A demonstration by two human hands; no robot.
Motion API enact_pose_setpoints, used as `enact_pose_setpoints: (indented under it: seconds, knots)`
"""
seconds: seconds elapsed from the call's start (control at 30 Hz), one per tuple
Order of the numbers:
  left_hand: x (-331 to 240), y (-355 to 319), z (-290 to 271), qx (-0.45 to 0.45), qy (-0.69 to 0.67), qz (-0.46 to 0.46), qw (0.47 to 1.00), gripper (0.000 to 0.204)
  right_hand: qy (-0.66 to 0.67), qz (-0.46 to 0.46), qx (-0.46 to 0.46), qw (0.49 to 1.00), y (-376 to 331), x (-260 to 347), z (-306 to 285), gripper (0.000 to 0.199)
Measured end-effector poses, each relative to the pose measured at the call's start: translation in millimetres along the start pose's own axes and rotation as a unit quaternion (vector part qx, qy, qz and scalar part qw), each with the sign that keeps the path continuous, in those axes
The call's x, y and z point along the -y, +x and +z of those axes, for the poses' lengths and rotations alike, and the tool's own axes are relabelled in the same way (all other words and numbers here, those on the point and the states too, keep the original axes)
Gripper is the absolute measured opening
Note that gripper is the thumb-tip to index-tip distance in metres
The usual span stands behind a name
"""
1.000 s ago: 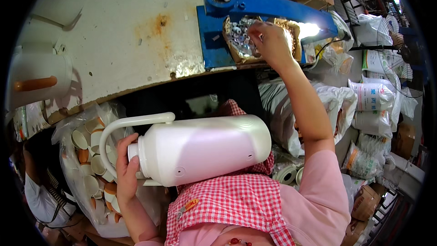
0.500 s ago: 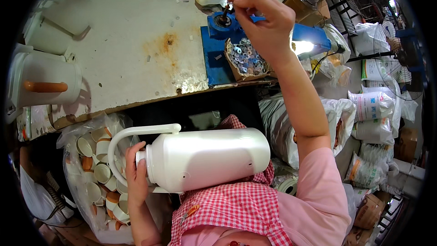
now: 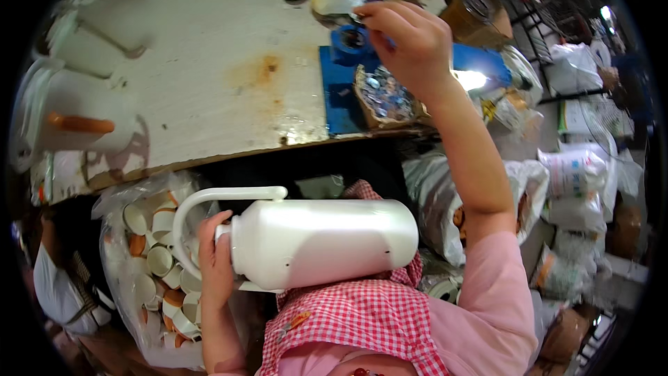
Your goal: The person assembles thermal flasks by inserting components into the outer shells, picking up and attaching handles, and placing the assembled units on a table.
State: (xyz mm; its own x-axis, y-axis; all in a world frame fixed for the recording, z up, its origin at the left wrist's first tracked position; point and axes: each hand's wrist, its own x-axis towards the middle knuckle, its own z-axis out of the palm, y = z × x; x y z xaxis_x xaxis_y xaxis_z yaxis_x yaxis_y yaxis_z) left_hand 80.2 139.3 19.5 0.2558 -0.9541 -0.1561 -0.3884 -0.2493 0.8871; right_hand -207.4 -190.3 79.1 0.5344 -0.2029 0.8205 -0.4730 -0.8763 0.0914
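A white vacuum jug (image 3: 334, 240) with a curved handle lies sideways across my lap, over a red checked apron (image 3: 348, 310). My left hand (image 3: 217, 261) is closed around its narrow neck at the left end. Two small dark holes show in the jug's side. My right hand (image 3: 414, 45) is raised above a blue fixture (image 3: 349, 43) on the bench, thumb and fingers pinched together. Whatever those fingertips hold is too small and blurred to name. Just below that hand, a torn cardboard box (image 3: 390, 97) holds many small washer-like pieces.
Several white jugs (image 3: 83, 122) stand on the bench (image 3: 216, 104) at the left. A plastic bag (image 3: 149, 292) of white and orange cup-like parts sits below them. A lit lamp (image 3: 473, 78) shines beside my right forearm. Sacks (image 3: 574, 170) are piled at the right.
The whole view has shifted slightly, so the bench and jug appear lower and further right. My right hand stays above the blue fixture, its fingers a little nearer to it. My left grip is unchanged.
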Motion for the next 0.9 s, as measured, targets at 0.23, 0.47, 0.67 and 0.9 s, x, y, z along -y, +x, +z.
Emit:
enact_pose_setpoints:
  seconds: [0.23, 0.47, 0.67, 0.9]
  knots:
    - [16, -18, 3, -0.034, 0.06, 0.015, 0.997, 0.028, 0.222, 0.377, 0.023, 0.899, -90, 76, -65, 0.009]
    - [5, -22, -5, -0.017, 0.037, -0.008, 0.999, 0.033, 0.28, 0.738, 0.23, 0.57, -239, 189, -161, 0.027]
    - [3, -26, -11, -0.187, 0.175, 0.152, 0.955, 0.044, 0.457, 0.768, 0.21, 0.397, -219, 223, -144, 0.05]
    - [51, -40, -123, -0.442, 0.138, -0.016, 0.886, 0.059, 0.506, 0.792, 0.144, 0.309, -212, 230, -154, 0.081]
